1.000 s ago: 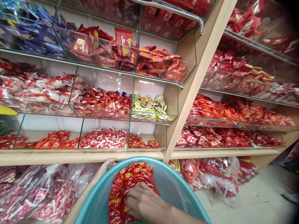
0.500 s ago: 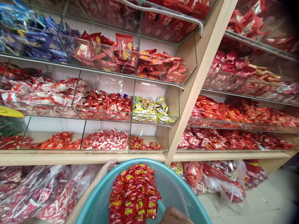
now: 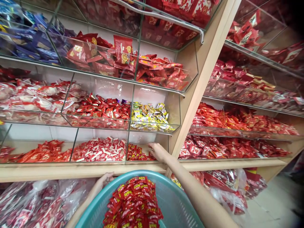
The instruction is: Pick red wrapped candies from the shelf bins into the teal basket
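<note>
A teal plastic basket [image 3: 180, 193] stands below the shelf edge, holding a heap of small red packets with yellow lettering [image 3: 135, 202]. My left hand [image 3: 104, 181] grips the basket's rim at its upper left, fingertips showing over the edge. My right hand [image 3: 157, 152] reaches over the front of the lowest right compartment, its fingers bent down at the red and yellow packets [image 3: 137, 153] there. Whether those fingers hold anything is hidden.
Glass-fronted shelves [image 3: 99, 126] carry red, white, blue and yellow wrapped packets. A slanted wooden upright [image 3: 201, 76] stands right of my right hand. Filled clear plastic bags [image 3: 35, 199] lie under the shelf on both sides of the basket.
My right hand has gone from inside the basket up and forward to the lowest shelf compartment. My left hand stays at the rim. The shelves sit slightly lower and further left in view.
</note>
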Tool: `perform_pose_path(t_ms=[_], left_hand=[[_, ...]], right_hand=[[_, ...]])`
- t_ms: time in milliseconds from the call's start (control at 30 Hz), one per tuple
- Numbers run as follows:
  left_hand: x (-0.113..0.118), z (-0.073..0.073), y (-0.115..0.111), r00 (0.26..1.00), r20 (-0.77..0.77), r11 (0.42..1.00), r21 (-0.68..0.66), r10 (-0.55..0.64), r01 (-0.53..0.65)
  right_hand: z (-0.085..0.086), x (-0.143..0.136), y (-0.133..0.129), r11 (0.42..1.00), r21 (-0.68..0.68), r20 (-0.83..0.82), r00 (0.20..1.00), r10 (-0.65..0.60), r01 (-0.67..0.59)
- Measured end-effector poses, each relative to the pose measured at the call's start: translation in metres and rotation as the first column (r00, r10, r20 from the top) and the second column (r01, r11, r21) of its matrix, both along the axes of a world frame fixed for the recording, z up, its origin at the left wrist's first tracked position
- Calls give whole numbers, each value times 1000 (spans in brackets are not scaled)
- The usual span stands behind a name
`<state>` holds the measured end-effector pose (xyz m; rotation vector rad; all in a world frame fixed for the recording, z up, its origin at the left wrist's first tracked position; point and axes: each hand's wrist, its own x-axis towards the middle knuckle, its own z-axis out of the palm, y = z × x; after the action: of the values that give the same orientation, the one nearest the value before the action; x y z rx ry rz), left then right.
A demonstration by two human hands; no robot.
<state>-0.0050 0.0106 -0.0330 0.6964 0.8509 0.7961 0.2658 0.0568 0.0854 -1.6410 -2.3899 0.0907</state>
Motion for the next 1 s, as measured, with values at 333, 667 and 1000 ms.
perform_pose_path(t_ms=[333, 667, 1000], left_hand=[[0, 11, -5, 1000, -12, 1000, 5, -7, 7], [-2, 9, -3, 999, -39, 1000, 22, 4, -4], [-1, 14, -11, 996, -55, 998, 14, 64, -63]], right_hand=[[-42, 2, 40, 945, -179, 154, 957, -247, 273], [-47, 7, 40, 953, -128, 6, 961, -276, 274], [-54, 12, 43, 972, -137, -173, 962, -213, 191]])
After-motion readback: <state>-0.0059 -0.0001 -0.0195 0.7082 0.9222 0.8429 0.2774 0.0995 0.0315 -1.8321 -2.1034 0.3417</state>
